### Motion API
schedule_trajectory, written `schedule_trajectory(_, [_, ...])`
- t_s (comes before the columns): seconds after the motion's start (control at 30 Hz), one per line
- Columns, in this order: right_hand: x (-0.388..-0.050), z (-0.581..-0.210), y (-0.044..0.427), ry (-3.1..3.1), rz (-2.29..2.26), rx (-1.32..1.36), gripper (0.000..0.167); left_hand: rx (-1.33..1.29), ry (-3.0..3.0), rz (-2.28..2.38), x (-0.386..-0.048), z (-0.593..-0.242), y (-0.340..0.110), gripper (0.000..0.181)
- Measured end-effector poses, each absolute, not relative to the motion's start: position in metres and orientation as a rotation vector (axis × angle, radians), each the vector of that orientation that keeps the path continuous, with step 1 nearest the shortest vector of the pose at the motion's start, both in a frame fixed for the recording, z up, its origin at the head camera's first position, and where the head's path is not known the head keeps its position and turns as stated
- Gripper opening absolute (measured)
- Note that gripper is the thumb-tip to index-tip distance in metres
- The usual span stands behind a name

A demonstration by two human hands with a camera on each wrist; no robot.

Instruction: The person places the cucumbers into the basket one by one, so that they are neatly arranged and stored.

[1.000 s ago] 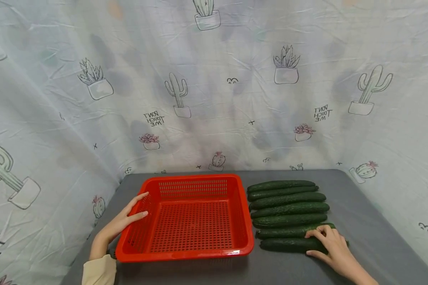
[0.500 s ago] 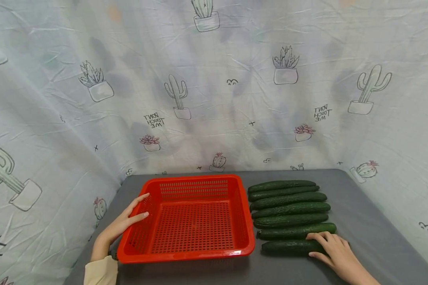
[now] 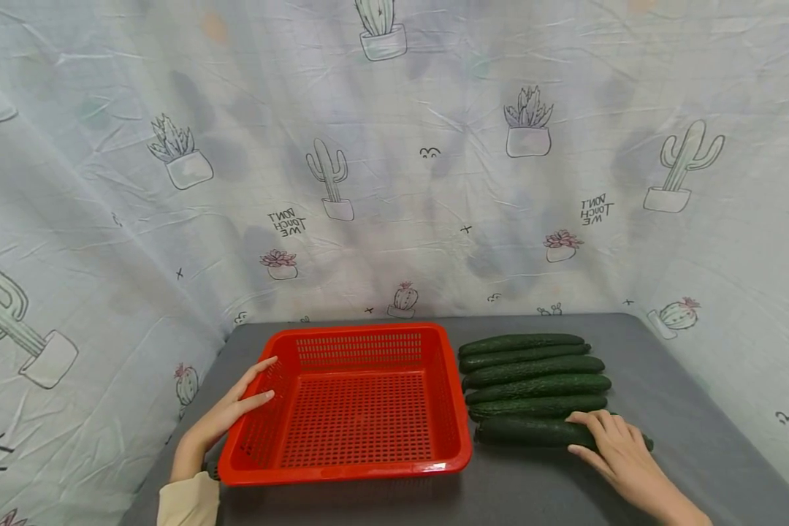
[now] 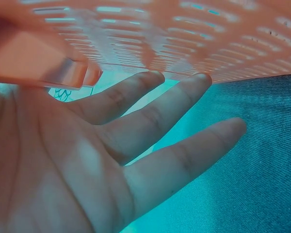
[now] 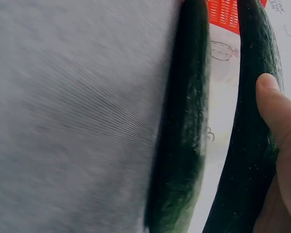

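A red plastic basket (image 3: 361,416) with slotted walls stands on the grey table. My left hand (image 3: 230,413) holds its left rim: thumb and one finger lie over the rim inside. In the left wrist view, the other fingers (image 4: 184,148) extend outside beneath the rim, near the slotted wall. My right hand (image 3: 621,453) grips a dark green cucumber (image 3: 532,432) near its right end. In the right wrist view, the thumb (image 5: 271,92) presses the held cucumber (image 5: 247,121), which is raised apart from another cucumber (image 5: 184,116) lying on the cloth.
Several more cucumbers (image 3: 532,374) lie side by side in a row, right of the basket and behind the held one. A pale curtain (image 3: 394,183) printed with potted cacti surrounds the grey table (image 3: 539,497) at the back and sides.
My right hand has closed round the nearest cucumber and raised it; it now covers most of the one behind it. The left hand stays at the basket rim.
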State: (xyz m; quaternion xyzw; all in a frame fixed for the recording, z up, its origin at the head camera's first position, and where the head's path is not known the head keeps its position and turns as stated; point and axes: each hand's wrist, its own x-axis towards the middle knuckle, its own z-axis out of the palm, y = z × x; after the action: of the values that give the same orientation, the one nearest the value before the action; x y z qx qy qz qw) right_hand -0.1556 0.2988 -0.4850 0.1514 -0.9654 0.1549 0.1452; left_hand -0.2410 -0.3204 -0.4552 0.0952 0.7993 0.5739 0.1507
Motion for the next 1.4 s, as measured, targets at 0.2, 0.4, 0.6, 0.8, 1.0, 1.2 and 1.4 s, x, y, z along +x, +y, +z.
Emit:
schedule_trajectory(0.2, [-0.161,-0.47,0.299,-2.789,0.402,0.394,0.035,0.261,2.287,1.655,-0.241,-0.454,-0.318,0.064])
schedule_trajectory(0.4, [-0.163,-0.455,0.297,-2.761,0.283,0.377,0.038,0.258,2.28,1.655,-0.241,-0.454,-0.317,0.063])
schedule_trajectory(0.6, [-0.167,-0.436,0.298,-2.666,0.214,0.376,0.04,0.268,2.271,1.665,-0.241,-0.455,-0.317,0.063])
schedule_trajectory(0.8, [-0.174,-0.415,0.3,-2.577,0.178,0.378,0.043,0.278,2.258,1.676,-0.241,-0.456,-0.317,0.063])
schedule_trajectory(1.0, [-0.187,-0.399,0.288,-2.564,0.201,0.381,0.043,0.25,2.288,1.658,-0.24,-0.454,-0.319,0.062])
schedule_trajectory(1.2, [-0.201,-0.389,0.264,-2.591,0.236,0.399,0.044,0.233,2.281,1.665,-0.239,-0.454,-0.321,0.062])
schedule_trajectory(1.4, [-0.211,-0.377,0.247,-2.637,0.295,0.417,0.044,0.284,2.391,1.596,-0.241,-0.459,-0.321,0.061])
